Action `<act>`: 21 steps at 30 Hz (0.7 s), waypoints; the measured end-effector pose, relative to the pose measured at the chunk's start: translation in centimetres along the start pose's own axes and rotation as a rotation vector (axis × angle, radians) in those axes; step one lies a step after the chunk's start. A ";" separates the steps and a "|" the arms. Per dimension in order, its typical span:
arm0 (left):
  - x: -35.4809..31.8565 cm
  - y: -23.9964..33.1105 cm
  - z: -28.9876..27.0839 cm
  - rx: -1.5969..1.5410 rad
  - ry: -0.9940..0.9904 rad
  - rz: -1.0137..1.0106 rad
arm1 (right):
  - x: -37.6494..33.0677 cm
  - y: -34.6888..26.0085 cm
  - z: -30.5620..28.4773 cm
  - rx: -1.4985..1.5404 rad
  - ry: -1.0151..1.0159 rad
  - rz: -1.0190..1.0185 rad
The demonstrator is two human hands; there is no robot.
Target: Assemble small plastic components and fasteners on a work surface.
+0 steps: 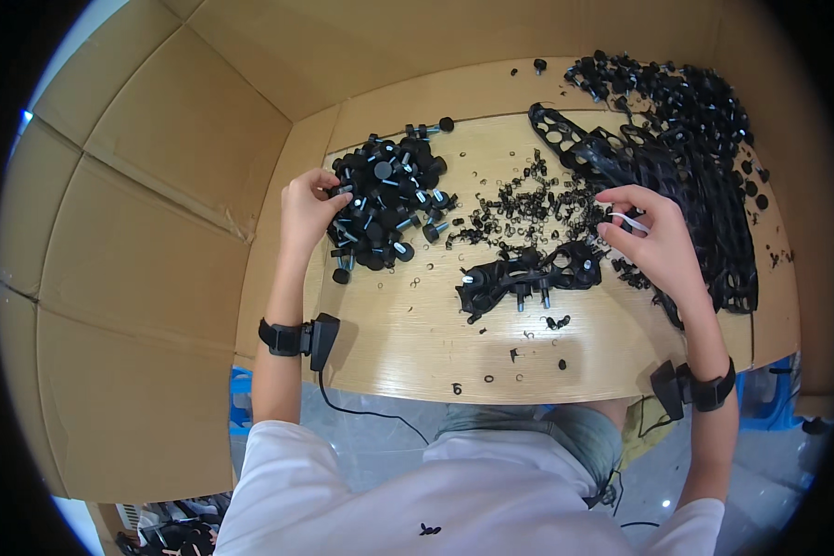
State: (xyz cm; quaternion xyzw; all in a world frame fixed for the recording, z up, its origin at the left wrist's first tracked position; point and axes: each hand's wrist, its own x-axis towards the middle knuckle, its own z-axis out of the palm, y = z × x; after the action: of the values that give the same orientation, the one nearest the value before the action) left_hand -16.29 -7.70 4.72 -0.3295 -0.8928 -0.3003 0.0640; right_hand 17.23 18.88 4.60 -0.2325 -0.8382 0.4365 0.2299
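Observation:
My left hand (pixel 308 208) is at the left side of a heap of black-headed bolts (pixel 385 199) with silvery shanks. Its thumb and forefinger close around one black-headed bolt at the heap's edge, mostly hidden by the fingers. My right hand (pixel 660 239) pinches a slim white tool (pixel 631 222) above the right end of a scatter of small black clips and rings (pixel 537 206). The tool's tip is too small to make out. Between my hands, nearer to me, lies a black perforated plastic frame (pixel 519 276) with several bolts standing in it.
More black perforated frames (pixel 704 204) are stacked at the right. Behind them lies another heap of black bolts (pixel 676 93). Loose rings and bits dot the wooden table (pixel 389 347). Cardboard walls (pixel 435 51) enclose its back and sides. A cable (pixel 371 410) runs from my left wrist band.

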 end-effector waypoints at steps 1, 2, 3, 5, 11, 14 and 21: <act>-0.2 0.0 0.2 0.010 0.047 0.027 | -0.1 0.1 0.0 0.000 0.004 0.006; -0.6 0.1 0.5 0.020 0.092 0.052 | -0.1 0.2 0.1 0.005 -0.008 0.003; -0.9 0.3 0.5 0.019 0.083 0.054 | -0.2 0.3 0.1 0.010 -0.019 0.001; -1.2 0.7 0.5 0.039 0.081 0.039 | -0.4 0.3 0.4 0.019 -0.026 0.002; -2.0 0.0 0.0 0.043 0.085 0.159 | -1.0 0.0 1.0 -0.020 -0.105 -0.041; -2.8 1.8 -0.2 0.022 0.060 0.146 | -1.4 0.0 1.8 -0.124 -0.160 -0.130; -6.5 7.3 -0.1 -0.174 0.058 0.322 | -3.5 -1.1 4.8 -0.406 -0.337 -0.066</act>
State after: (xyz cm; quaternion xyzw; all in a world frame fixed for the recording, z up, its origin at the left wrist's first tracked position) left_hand -6.64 -6.92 6.38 -0.4636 -0.7970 -0.3718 0.1081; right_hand 16.97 13.24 2.44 -0.1706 -0.9422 0.2841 0.0496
